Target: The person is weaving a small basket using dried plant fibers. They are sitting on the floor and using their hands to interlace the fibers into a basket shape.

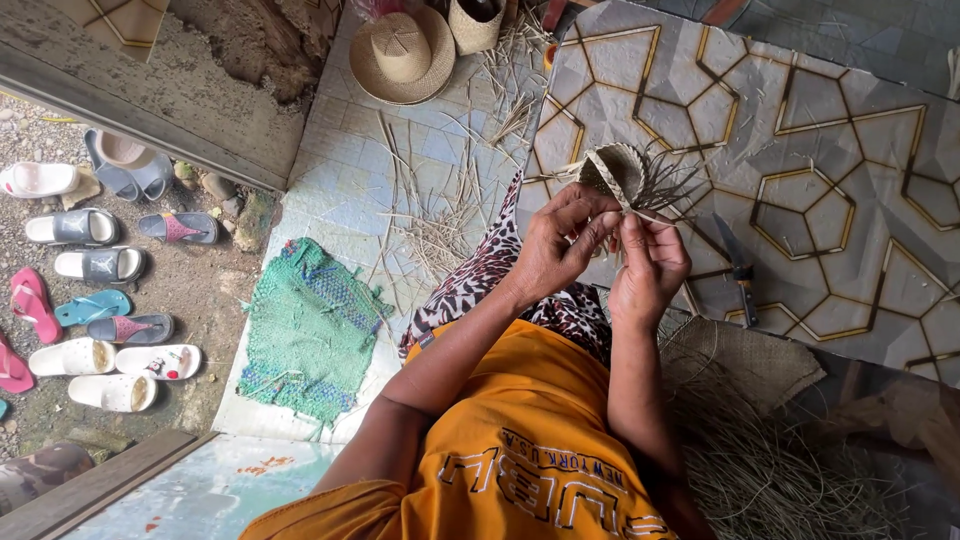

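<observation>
Dry matt straw weave (613, 172), glossy patterned floor mat (820, 150), rough green knitted cloth (308, 330).

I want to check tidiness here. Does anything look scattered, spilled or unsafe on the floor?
Yes. Loose straw strips lie scattered across the tiled floor beside the straw hat. A knife lies bare on the patterned mat, close to the weaving hands.

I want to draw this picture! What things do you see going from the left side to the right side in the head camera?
Sandals and slippers → green woven mat → left hand → small woven basket → right hand → knife
</observation>
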